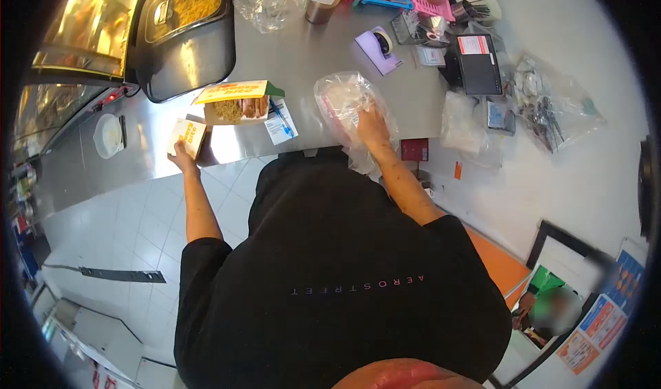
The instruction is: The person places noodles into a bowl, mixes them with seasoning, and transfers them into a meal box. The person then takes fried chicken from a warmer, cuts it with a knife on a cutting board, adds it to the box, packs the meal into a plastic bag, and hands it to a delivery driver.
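Observation:
A small yellow and white box [186,138] is in my left hand [182,156], whose fingers wrap round its near side at the counter's front edge. Just beyond it stands an open food box [231,91] with a raised yellow lid, brown crumbly food on its left and sliced meat on its right. My right hand [372,126] is at a clear plastic bag [339,100] with pale contents; its fingertips are hidden in or behind the plastic, so their grip cannot be made out. Between the hands, a blue pen [281,118] lies on a white card [277,131].
Behind stand a black food tray [186,62], a sauce bottle [323,2] and a purple tape dispenser [376,51]. A black device [477,71] and more plastic bags [551,107] are at the right. A white lid [109,136] lies far left.

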Motion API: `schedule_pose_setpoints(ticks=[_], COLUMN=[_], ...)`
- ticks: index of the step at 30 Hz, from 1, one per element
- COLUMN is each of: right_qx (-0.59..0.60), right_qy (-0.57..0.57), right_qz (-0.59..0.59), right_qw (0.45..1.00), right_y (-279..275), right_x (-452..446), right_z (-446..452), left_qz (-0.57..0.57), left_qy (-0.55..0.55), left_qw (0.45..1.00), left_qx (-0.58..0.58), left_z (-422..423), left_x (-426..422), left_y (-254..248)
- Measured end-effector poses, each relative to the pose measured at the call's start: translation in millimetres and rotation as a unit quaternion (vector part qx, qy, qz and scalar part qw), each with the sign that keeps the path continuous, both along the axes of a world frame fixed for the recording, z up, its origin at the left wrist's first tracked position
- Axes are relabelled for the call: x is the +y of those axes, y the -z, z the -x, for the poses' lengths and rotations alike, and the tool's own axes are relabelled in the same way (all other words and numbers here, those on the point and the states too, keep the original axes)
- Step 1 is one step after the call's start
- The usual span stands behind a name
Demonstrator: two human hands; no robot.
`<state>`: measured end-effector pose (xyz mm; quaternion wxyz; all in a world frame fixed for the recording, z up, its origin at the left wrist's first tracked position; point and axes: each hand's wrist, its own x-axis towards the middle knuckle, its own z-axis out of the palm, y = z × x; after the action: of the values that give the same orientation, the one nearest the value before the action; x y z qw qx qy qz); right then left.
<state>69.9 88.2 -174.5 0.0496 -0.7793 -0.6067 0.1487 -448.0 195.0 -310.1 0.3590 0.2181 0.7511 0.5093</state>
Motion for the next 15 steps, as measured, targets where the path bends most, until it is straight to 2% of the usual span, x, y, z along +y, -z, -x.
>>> schedule_pose_setpoints(ticks=[1, 2, 3, 4, 5, 7, 8, 9, 11, 12, 13, 14, 15], right_qx=[0.001, 0.002, 0.022, 0.073, 0.123, 0.284, 0.250, 0.214, 0.143, 0.112, 0.082, 0.042, 0.004], right_qy=[-0.027, -0.054, -0.079, -0.084, -0.086, -0.050, -0.035, -0.021, 0.004, 0.014, 0.024, -0.007, -0.037], right_qz=[-0.002, -0.004, -0.013, 0.002, 0.018, 0.090, 0.038, -0.012, -0.071, -0.081, -0.092, -0.093, -0.093], right_qw=[1.000, 0.999, 0.997, 0.994, 0.988, 0.953, 0.967, 0.977, 0.987, 0.990, 0.992, 0.995, 0.995], right_y=[-4.9, -10.0, -12.9, -28.9, -44.8, -123.1, -131.0, -135.9, -134.6, -129.9, -124.2, -113.5, -98.8], right_x=[-2.8, -5.6, -9.6, -12.4, -15.2, -3.7, -3.2, -3.3, -9.1, -13.2, -17.9, -24.2, -34.8], right_z=[2.1, 4.2, 3.6, 5.5, 7.5, 14.7, 10.8, 5.5, 0.2, 0.5, 1.2, 0.9, 2.1], left_qz=[0.024, 0.017, 0.224, 0.253, 0.282, -0.003, -0.147, -0.290, -0.387, -0.334, -0.292, -0.345, -0.365], left_qy=[-0.023, -0.006, 0.008, -0.020, -0.048, 0.000, 0.025, 0.097, 0.342, 0.484, 0.644, 0.682, 0.683], left_qw=[0.993, 0.963, 0.898, 0.890, 0.881, 0.866, 0.827, 0.857, 0.835, 0.782, 0.676, 0.592, 0.542], left_qx=[0.111, 0.269, 0.378, 0.378, 0.377, 0.500, 0.542, 0.414, 0.187, 0.209, 0.209, 0.256, 0.326], left_z=[-3.8, -1.6, -45.4, -68.2, -78.9, -77.7, -79.0, -116.8, -178.2, -218.6, -258.6, -295.9, -322.4], left_x=[1.9, 6.7, 3.9, 7.2, 10.6, 13.0, 15.1, 17.0, 16.1, 12.8, 16.4, 13.8, 9.9], left_y=[7.1, 21.5, -54.7, -93.9, -111.7, -117.0, -118.3, -159.5, -188.5, -217.5, -256.9, -267.6, -258.3])
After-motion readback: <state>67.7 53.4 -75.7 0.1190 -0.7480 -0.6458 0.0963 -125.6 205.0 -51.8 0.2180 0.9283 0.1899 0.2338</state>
